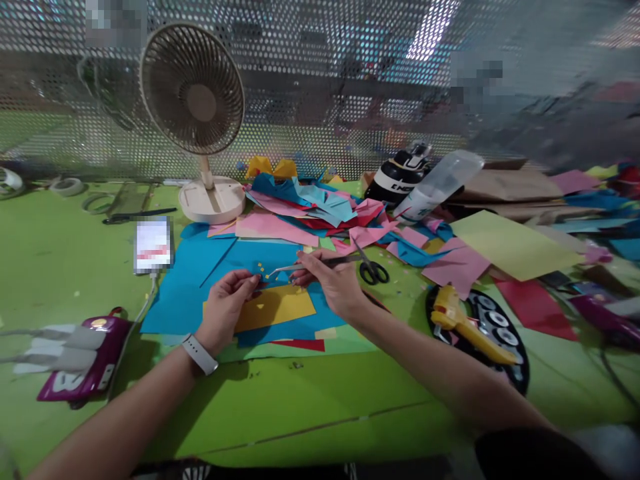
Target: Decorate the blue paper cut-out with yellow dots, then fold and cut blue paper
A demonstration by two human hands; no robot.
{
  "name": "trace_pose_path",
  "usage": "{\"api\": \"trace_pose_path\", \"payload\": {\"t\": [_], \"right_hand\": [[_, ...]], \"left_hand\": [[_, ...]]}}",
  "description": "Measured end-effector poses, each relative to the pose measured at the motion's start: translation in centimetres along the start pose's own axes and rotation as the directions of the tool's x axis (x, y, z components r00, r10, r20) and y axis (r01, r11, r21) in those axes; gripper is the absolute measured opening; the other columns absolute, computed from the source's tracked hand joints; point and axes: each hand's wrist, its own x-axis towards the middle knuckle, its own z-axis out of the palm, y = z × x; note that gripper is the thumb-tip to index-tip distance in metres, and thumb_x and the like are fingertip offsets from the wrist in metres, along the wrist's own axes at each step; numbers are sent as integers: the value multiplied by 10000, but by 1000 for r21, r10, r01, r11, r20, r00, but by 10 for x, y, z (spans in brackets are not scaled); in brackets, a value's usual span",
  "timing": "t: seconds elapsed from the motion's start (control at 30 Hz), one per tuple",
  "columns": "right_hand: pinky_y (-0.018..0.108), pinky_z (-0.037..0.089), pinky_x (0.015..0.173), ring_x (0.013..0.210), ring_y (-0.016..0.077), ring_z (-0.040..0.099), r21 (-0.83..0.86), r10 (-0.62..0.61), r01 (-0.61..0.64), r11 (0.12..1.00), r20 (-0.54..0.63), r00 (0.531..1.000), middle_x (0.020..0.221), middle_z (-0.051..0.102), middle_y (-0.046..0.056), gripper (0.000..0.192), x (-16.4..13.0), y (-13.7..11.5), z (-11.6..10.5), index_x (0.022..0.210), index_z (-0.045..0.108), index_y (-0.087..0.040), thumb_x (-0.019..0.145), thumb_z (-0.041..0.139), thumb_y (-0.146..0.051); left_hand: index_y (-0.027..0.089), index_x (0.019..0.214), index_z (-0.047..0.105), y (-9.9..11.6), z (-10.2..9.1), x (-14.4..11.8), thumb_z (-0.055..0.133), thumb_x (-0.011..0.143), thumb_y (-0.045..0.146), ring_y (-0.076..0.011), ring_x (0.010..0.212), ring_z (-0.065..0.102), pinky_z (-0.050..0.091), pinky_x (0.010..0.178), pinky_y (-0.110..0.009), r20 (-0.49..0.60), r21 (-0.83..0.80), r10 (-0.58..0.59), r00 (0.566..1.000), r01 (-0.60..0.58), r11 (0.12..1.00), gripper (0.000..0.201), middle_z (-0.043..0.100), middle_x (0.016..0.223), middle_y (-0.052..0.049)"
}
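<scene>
My right hand (333, 283) grips a pair of tweezers (286, 268) whose bent tips point left. Close to those tips, my left hand (229, 301) has its thumb and fingers pinched together; what is between them is too small to make out. Tiny yellow paper bits (261, 268) lie by the left fingertips. Under both hands is a sheet of blue paper (175, 300), with a yellow paper strip (287, 307) across it, partly covered by my left hand. Black-handled scissors (374, 272) rest just beyond my right hand.
A fan (203, 101) stands at the back left, near a phone (153, 245) on a cable. A purple power strip (90, 360) lies front left. Coloured paper scraps (280, 227) and a clear bottle (443, 183) are behind. A yellow glue gun (470, 327) rests on a black tray, right.
</scene>
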Motion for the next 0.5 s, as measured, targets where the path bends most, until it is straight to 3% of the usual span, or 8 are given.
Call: {"api": "trace_pose_path", "payload": {"t": [0.2, 0.5], "right_hand": [[223, 541, 462, 487, 138, 658, 26, 8, -8, 1000, -4, 1000, 595, 697, 11, 323, 4, 7, 1, 686, 629, -171, 721, 730, -475], [220, 544, 466, 494, 144, 665, 104, 74, -67, 992, -64, 995, 580, 690, 10, 350, 2, 9, 5, 673, 621, -171, 682, 752, -496]], "left_hand": [[167, 780, 627, 1, 1, -1, 837, 585, 327, -138, 680, 673, 493, 645, -236, 6, 22, 0, 1000, 0, 1000, 327, 717, 725, -2], [175, 792, 605, 2, 3, -3, 836, 587, 333, -175, 715, 699, 487, 642, -250, -12, 14, 9, 1000, -9, 1000, 346, 710, 715, 8]]}}
